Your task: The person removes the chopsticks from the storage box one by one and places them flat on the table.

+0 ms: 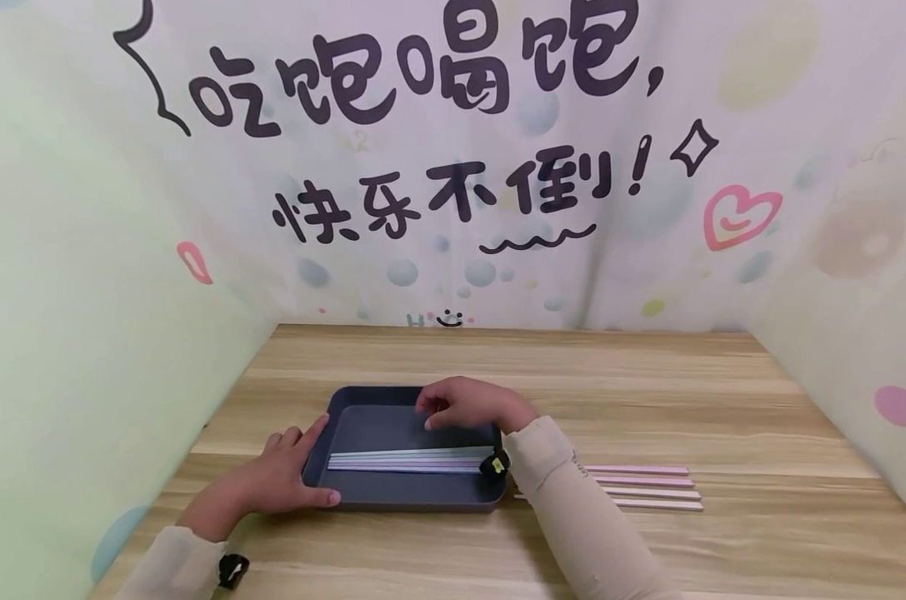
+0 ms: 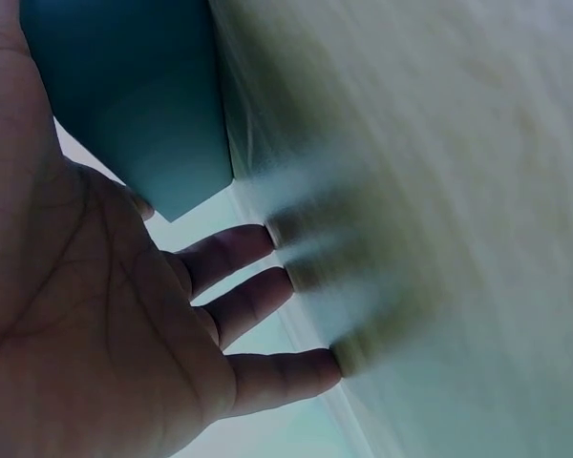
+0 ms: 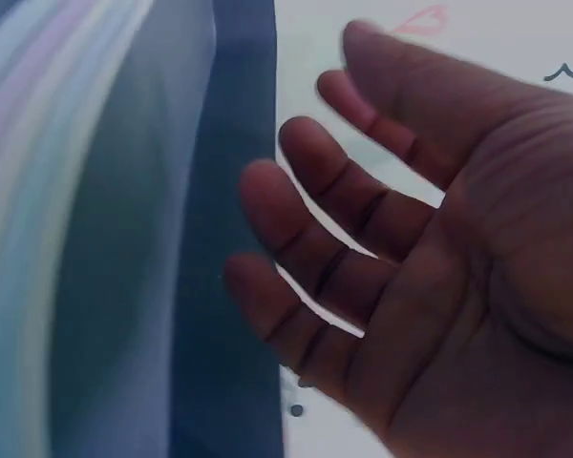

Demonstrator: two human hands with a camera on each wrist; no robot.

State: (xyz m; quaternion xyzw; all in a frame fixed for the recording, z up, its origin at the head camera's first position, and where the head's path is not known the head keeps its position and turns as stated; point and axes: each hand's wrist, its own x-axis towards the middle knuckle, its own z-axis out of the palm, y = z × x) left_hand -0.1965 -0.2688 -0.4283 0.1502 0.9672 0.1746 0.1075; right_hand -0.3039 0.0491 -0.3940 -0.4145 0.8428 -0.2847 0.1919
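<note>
A dark blue-grey rectangular tray (image 1: 392, 495) lies on the table. Across its front half run several pale chopsticks (image 1: 400, 461) in white, light blue and purple tones, side by side. My left hand (image 1: 280, 479) rests at the tray's left end, index finger along the left rim and thumb at the front left corner. In the left wrist view its other fingers (image 2: 286, 374) are straight, tips on the tabletop. My right hand (image 1: 471, 402) hovers above the tray's back right part with loosely bent fingers (image 3: 272, 205) and nothing in them.
Several pink and whitish chopsticks (image 1: 651, 481) lie on the wooden table (image 1: 760, 417) right of the tray, partly hidden by the right sleeve (image 1: 580, 508). A printed cloth wall (image 1: 392, 250) stands behind the table, with side walls left and right.
</note>
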